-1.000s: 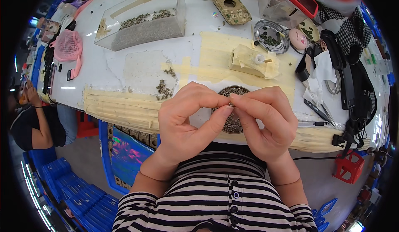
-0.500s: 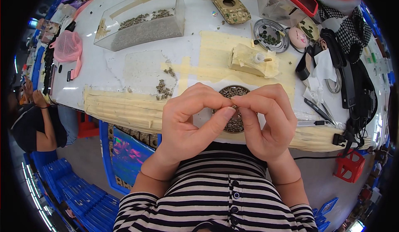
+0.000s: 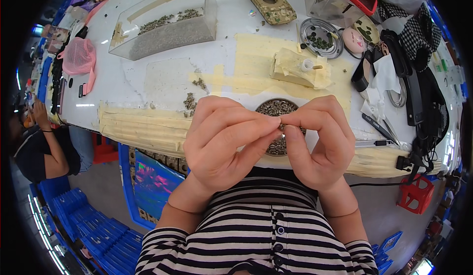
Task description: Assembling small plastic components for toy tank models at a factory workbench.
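My left hand (image 3: 224, 139) and my right hand (image 3: 318, 142) meet fingertip to fingertip at the table's front edge. Each is pinched closed, and whatever tiny piece sits between the fingertips is too small to make out. Right beneath them stands a round tin (image 3: 277, 106) full of small metallic parts, partly hidden by my fingers. Left of my left hand, small piles of similar parts (image 3: 189, 102) lie on the table. Beyond my hands is a block wrapped in masking tape (image 3: 295, 70), with a small white cup (image 3: 307, 65) on top and a thin stick by it.
A clear box of small parts (image 3: 167, 33) stands far left, a camouflage toy vehicle hull (image 3: 270, 3) at the back. A round dish of dark green pieces (image 3: 321, 38), tweezers (image 3: 389, 129) and black straps (image 3: 411, 92) lie right. Another person (image 3: 47, 147) sits at far left.
My left fingers have folded closer together, with the thumb drawn in under the index finger. My right hand keeps its pinch almost in place. The view has shifted slightly.
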A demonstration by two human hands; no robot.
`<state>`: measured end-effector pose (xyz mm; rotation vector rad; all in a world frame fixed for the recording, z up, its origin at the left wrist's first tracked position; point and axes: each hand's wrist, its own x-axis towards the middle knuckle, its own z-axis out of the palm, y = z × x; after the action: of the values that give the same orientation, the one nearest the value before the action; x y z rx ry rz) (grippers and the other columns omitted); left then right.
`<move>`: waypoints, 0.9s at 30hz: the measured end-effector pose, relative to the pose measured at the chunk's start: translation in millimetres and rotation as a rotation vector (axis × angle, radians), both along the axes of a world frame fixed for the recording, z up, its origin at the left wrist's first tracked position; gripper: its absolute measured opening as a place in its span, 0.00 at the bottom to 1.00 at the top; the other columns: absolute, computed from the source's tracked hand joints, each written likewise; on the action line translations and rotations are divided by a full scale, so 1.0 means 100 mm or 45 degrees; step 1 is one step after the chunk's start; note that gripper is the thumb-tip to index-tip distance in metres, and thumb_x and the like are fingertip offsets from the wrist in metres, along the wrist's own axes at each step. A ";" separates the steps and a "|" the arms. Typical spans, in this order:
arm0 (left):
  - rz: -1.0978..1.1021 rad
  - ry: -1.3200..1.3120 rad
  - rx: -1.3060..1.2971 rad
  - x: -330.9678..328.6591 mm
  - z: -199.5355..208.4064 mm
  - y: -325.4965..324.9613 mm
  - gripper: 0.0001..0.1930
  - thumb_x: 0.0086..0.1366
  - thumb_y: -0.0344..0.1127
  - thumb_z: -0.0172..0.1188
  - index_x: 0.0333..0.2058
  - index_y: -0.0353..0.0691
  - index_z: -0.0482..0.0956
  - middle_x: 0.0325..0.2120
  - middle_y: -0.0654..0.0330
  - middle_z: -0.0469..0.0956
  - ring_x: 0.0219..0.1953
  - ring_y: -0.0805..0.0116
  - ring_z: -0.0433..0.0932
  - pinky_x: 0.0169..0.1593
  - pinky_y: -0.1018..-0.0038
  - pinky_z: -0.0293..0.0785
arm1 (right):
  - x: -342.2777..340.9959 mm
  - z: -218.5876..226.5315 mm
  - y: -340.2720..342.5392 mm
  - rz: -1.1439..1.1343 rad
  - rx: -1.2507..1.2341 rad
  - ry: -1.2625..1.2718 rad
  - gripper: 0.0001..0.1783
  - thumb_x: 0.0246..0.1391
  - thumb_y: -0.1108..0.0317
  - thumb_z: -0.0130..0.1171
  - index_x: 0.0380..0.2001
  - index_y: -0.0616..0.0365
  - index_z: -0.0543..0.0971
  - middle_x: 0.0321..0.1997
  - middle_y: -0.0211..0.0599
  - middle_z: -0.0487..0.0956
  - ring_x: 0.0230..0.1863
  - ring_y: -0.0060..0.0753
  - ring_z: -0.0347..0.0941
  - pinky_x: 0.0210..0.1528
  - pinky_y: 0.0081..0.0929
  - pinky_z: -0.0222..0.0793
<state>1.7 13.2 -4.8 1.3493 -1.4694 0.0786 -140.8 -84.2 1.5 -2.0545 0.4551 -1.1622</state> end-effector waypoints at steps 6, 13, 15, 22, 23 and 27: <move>0.034 -0.089 0.023 0.00 0.02 0.01 0.14 0.48 0.23 0.72 0.37 0.37 0.84 0.29 0.61 0.80 0.32 0.64 0.74 0.36 0.72 0.69 | -0.01 -0.01 -0.02 0.035 0.023 -0.020 0.09 0.40 0.81 0.66 0.29 0.62 0.82 0.28 0.37 0.77 0.29 0.33 0.72 0.29 0.24 0.67; 0.053 -0.007 -0.021 0.00 -0.03 0.00 0.15 0.48 0.26 0.72 0.37 0.40 0.84 0.29 0.63 0.82 0.30 0.65 0.75 0.37 0.72 0.67 | -0.03 0.01 -0.02 0.095 0.132 -0.020 0.09 0.40 0.81 0.66 0.30 0.62 0.82 0.28 0.37 0.77 0.29 0.33 0.73 0.30 0.24 0.67; 0.064 0.036 -0.041 -0.01 -0.05 -0.02 0.16 0.48 0.26 0.73 0.38 0.41 0.85 0.30 0.64 0.82 0.30 0.66 0.76 0.36 0.72 0.66 | -0.02 0.00 -0.01 0.073 0.113 -0.021 0.09 0.40 0.82 0.66 0.29 0.62 0.82 0.28 0.37 0.77 0.29 0.33 0.73 0.30 0.24 0.67; 0.018 0.015 -0.035 -0.04 -0.03 -0.02 0.15 0.50 0.23 0.71 0.38 0.39 0.84 0.31 0.61 0.82 0.31 0.65 0.76 0.36 0.73 0.71 | 0.00 -0.03 -0.02 0.027 0.019 -0.047 0.10 0.40 0.81 0.67 0.29 0.62 0.82 0.27 0.37 0.77 0.28 0.32 0.72 0.29 0.24 0.67; 0.003 0.031 -0.017 -0.04 -0.02 -0.02 0.14 0.50 0.23 0.71 0.38 0.38 0.84 0.31 0.61 0.82 0.32 0.65 0.76 0.36 0.73 0.71 | 0.00 -0.03 -0.02 0.028 0.021 -0.052 0.10 0.40 0.81 0.67 0.29 0.62 0.82 0.27 0.36 0.77 0.28 0.32 0.72 0.29 0.24 0.67; -0.147 0.378 0.070 -0.03 -0.02 -0.02 0.12 0.52 0.23 0.70 0.38 0.36 0.84 0.31 0.60 0.82 0.33 0.65 0.77 0.37 0.74 0.71 | 0.00 -0.03 -0.02 0.027 0.016 -0.059 0.09 0.39 0.81 0.68 0.28 0.61 0.82 0.27 0.36 0.77 0.28 0.32 0.72 0.28 0.24 0.66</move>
<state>-1.5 11.2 -6.5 1.2565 -1.3004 -0.2292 -140.5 -86.0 -1.1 -2.0129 0.4165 -1.1890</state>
